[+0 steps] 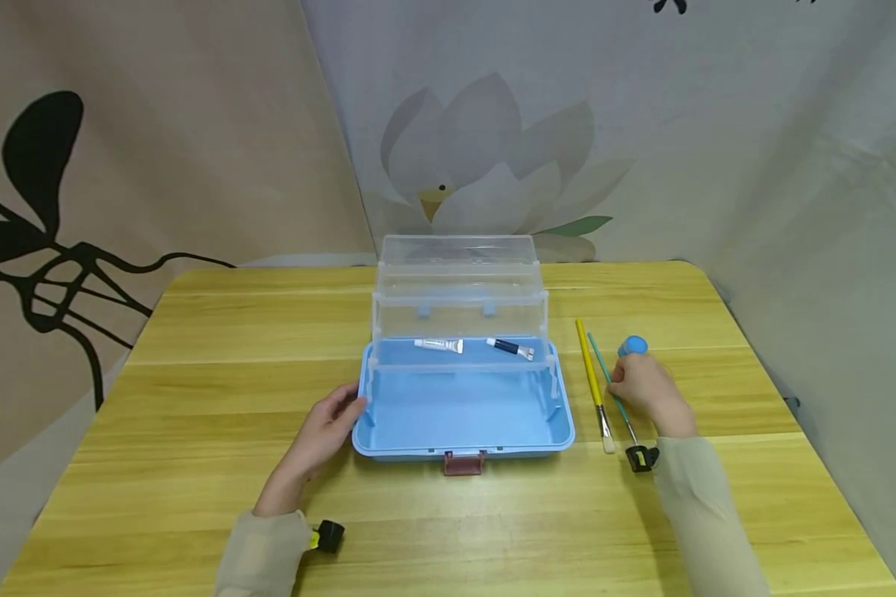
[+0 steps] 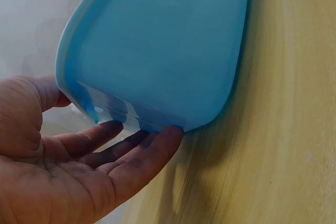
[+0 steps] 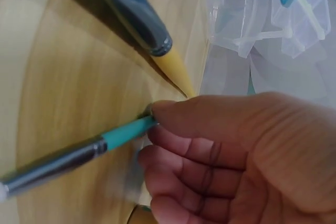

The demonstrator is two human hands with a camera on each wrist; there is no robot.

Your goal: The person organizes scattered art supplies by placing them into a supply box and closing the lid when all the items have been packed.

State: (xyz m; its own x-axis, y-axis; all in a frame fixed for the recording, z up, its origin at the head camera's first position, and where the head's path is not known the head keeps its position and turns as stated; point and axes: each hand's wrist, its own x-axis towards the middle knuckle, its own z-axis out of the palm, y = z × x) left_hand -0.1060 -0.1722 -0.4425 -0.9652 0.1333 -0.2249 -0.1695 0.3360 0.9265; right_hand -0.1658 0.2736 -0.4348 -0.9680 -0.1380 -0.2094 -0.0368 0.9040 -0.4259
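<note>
An open blue box (image 1: 463, 452) stands mid-table, its clear trays (image 1: 459, 290) folded up and back. Two paint tubes (image 1: 439, 345) lie in a tray. My left hand (image 1: 328, 423) is open, its straight fingers (image 2: 152, 148) touching the box (image 2: 157, 40) at its front left corner. To the right of the box, my right hand (image 1: 645, 390) pinches the thin teal brush (image 1: 601, 361) against the table. In the right wrist view, the thumb and curled fingers (image 3: 210, 156) meet on the teal handle (image 3: 126, 129). A yellow brush (image 1: 588, 365) lies just left of it.
A small blue-capped bottle (image 1: 633, 345) stands just behind my right hand. The box has a red latch (image 1: 464, 463) at its front. The wooden table (image 1: 194, 332) ends at a printed fabric backdrop behind and at the right.
</note>
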